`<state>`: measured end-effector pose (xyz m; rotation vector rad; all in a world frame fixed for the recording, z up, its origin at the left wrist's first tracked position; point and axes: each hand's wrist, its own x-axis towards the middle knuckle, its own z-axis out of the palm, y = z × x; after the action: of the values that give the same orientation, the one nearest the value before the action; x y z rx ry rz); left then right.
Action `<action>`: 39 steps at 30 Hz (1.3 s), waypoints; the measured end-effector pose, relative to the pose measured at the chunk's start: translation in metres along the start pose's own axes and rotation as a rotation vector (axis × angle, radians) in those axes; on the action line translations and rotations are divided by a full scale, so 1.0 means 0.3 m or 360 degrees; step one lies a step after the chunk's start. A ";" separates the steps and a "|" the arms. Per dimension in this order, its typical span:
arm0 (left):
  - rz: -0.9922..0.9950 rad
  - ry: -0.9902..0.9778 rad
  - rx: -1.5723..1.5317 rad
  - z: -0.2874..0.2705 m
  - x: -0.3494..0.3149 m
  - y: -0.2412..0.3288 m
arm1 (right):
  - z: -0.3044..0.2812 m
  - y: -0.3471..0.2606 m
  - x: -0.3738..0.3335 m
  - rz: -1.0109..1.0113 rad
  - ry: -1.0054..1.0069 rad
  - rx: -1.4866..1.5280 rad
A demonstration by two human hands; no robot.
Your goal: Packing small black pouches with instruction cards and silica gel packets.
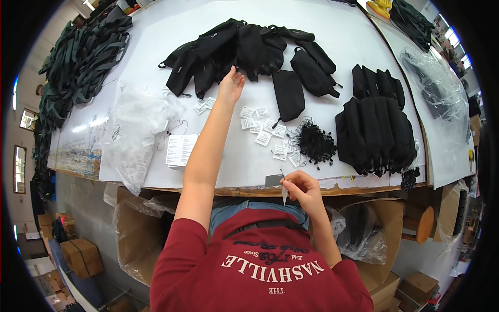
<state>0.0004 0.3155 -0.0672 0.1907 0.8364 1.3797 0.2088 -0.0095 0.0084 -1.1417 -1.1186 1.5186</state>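
My left hand (pixel 232 86) reaches out to the near edge of a heap of black zip pouches (pixel 210 44). Its fingers are apart with nothing seen in them; whether the fingertips touch a pouch is hard to tell. Close to my body, over the table's front edge, my right hand (pixel 304 191) pinches a grey hang tag (pixel 273 180) by its dark string, and a narrow white tag (pixel 284 194) hangs under the fingers. Several small white labels (pixel 263 137) lie scattered between the hands, beside a tangle of black tag strings (pixel 315 143).
At right stand stacked black pouches (pixel 375 132). To the left are a clear plastic bag (pixel 134 130) and a stack of printed white cards (pixel 180 151). Dark green straps (pixel 83 60) heap at the far left. Open cardboard boxes (pixel 138 234) sit below the table edge.
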 end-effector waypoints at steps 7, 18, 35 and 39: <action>0.0757 -0.0307 0.1353 -0.110 -0.461 -0.143 | 0.012 0.001 0.051 0.0043 0.0063 -0.0038; 0.0029 -0.0368 0.1362 -0.257 -0.930 -0.099 | 0.105 0.034 0.123 -0.0277 0.0054 -0.0834; 0.0401 -0.0496 0.1785 -0.234 -1.016 -0.071 | 0.104 0.064 0.091 -0.0060 -0.0108 -0.0851; 0.0496 -0.0497 0.1928 -0.219 -1.025 -0.070 | 0.104 0.059 0.091 -0.0044 -0.0156 -0.0881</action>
<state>-0.0118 0.0080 -0.0001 1.4741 1.3112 0.9062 0.1714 0.0096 -0.0079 -1.4148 -1.6797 1.2856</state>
